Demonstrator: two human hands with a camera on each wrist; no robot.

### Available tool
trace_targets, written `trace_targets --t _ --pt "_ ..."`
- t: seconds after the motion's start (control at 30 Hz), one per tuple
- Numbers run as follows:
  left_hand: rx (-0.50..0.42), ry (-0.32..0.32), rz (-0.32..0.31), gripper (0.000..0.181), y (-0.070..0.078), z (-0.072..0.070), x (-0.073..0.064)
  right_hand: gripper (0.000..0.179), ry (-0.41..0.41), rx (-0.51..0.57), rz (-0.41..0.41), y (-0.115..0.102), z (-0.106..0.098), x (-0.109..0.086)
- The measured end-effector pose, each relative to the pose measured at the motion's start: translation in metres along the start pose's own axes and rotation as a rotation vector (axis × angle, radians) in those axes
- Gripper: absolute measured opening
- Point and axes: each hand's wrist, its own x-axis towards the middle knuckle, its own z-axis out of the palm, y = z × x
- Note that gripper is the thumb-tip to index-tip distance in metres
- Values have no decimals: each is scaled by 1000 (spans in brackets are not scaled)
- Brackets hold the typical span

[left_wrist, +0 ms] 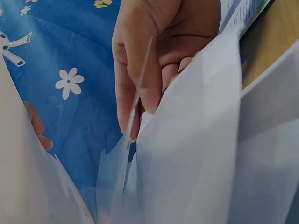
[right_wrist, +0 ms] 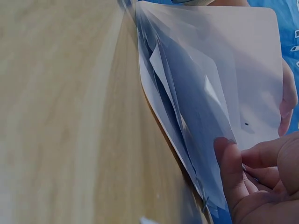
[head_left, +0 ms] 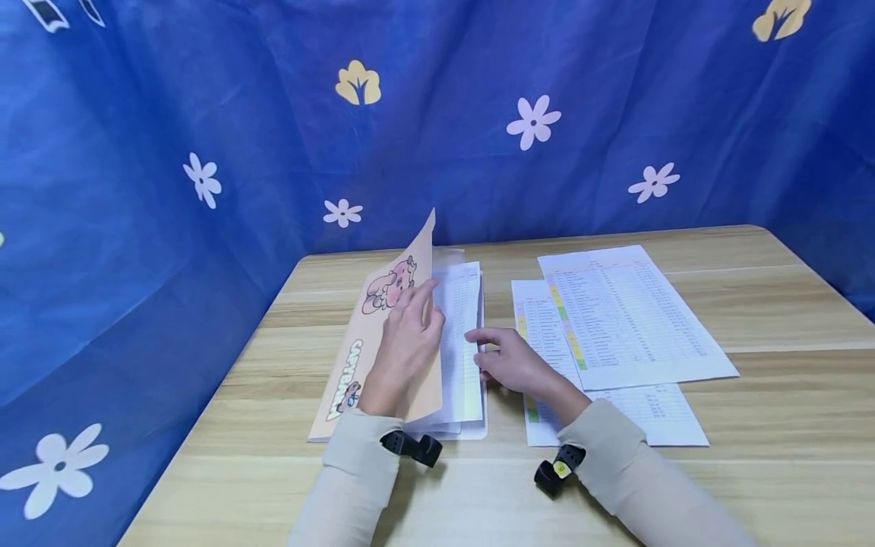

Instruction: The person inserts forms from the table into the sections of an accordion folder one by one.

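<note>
A peach folder with capybara drawings lies at the left of the table, its front cover tilted up. My left hand rests against the outside of that cover; in the right wrist view its fingers show past the cover's edge. No left finger shows on the cover's inner face. At the folder's right edge, my right hand pinches the edge of a clear sleeve between thumb and fingers. Printed sheets sit inside the folder. In the left wrist view the right hand is close behind the sleeve edge.
Right of the folder lie two overlapping printed sheets, the upper sheet slanted across the lower sheet. The wooden table extends to the right. A blue patterned curtain hangs behind it and along the left side.
</note>
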Motion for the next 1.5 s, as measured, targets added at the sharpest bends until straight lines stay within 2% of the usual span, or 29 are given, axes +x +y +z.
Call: trace_targets --t 0.27,0.53,0.9,1.2,1.37,1.5 --pt "16 -5 -9 48 -1 1 1 44 -12 35 -29 -1 8 7" --pt "16 -2 -9 48 0 1 -1 47 -20 48 -21 -4 16 12" --pt "3 -11 0 49 -1 2 0 53 -16 51 -103 -5 23 17" --pt "8 10 20 47 -3 4 0 58 -20 33 -157 -6 29 18" --pt "10 12 25 46 -3 4 0 58 -28 25 -161 -7 29 18" --pt "8 7 25 46 -3 4 0 57 -17 14 -127 -8 25 17"
